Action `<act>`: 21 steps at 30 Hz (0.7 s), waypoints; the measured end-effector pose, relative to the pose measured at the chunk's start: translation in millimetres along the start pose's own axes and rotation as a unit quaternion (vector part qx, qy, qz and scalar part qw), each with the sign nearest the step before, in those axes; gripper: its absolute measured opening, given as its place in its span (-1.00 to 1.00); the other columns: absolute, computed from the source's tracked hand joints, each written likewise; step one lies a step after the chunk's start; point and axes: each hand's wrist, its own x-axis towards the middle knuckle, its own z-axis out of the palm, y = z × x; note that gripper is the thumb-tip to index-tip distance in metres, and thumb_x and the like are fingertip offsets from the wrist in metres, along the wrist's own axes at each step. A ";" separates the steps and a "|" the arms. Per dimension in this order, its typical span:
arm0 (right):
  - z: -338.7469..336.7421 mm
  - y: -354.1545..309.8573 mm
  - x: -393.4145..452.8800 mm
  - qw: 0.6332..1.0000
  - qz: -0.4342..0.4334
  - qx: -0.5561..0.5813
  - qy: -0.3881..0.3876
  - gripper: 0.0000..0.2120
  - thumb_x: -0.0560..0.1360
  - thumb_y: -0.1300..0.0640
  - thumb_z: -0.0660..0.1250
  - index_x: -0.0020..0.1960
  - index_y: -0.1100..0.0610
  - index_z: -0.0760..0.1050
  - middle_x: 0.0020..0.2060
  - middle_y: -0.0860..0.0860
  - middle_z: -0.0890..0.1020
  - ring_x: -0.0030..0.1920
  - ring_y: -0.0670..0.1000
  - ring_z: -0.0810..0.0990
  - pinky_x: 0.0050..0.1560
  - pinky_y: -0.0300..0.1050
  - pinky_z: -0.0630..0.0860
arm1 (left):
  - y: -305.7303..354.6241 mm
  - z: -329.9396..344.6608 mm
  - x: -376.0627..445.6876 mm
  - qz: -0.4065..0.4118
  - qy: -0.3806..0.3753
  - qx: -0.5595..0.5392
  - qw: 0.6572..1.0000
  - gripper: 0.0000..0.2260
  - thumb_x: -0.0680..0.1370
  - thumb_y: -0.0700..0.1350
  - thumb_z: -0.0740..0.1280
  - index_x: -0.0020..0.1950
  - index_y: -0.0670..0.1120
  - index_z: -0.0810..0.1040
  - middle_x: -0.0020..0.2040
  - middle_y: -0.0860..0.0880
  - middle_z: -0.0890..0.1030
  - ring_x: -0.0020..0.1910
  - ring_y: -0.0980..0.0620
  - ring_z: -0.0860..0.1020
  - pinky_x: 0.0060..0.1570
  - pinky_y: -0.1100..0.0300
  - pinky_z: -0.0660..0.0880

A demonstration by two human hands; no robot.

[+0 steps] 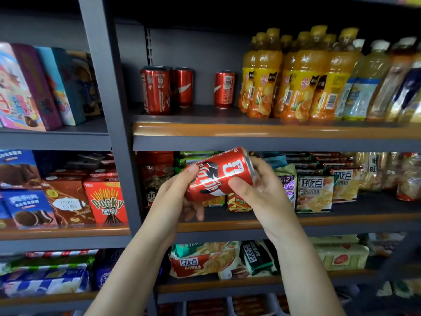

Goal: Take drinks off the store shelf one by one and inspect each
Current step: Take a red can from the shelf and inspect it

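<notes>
A red cola can (218, 174) lies tilted on its side in front of the shelves, its top end toward the upper right. My left hand (175, 197) grips its lower end, thumb over the front and fingers underneath. My right hand (257, 192) holds the top end, thumb on the can's side. On the drinks shelf (227, 130) above stand more red cans: a pair at the left (157, 90) and a single one (224, 90) further back. Orange juice bottles (296, 76) stand to their right.
Pale tea bottles (364, 83) fill the shelf's right end. A grey upright post (107, 110) divides the shelving. Snack boxes (104, 201) and biscuit packs (314, 192) fill the shelf behind my hands, with more packs (205, 261) below. Colourful boxes (29, 87) stand upper left.
</notes>
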 end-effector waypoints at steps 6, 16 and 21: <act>4.9 -18.2 1.9 0.999 -0.037 0.019 0.024 -0.44 0.31 -0.05 0.61 0.23 -0.05 0.47 0.01 -0.06 0.71 -0.19 0.03 0.73 -0.31 -0.20 0.60 | 27.0 7.5 6.3 0.011 0.024 0.048 0.998 -0.34 0.32 0.46 0.18 -0.10 -0.15 0.50 -0.49 -0.07 0.53 -0.58 0.03 0.38 -0.49 0.26 0.32; 7.4 -69.1 45.5 0.982 -0.123 0.093 0.108 -0.35 0.31 0.05 0.57 0.31 -0.06 0.37 0.20 -0.05 0.60 0.17 -0.04 0.67 0.10 0.03 0.66 | 88.0 5.3 45.1 0.280 0.053 0.125 0.951 -0.79 0.63 -0.08 0.33 0.27 -0.04 0.51 -0.09 -0.02 0.68 -0.22 0.02 0.68 -0.29 0.22 0.56; -0.4 -85.8 88.1 0.966 -0.175 -0.101 0.158 -0.34 0.40 0.12 0.59 0.38 -0.05 0.33 0.28 -0.03 0.49 0.20 -0.09 0.57 0.10 -0.19 0.63 | 82.0 -18.5 96.8 0.388 0.193 0.474 0.767 -0.75 0.58 0.04 0.24 0.11 -0.04 0.62 0.02 0.00 0.64 0.07 -0.06 0.57 0.12 -0.04 0.47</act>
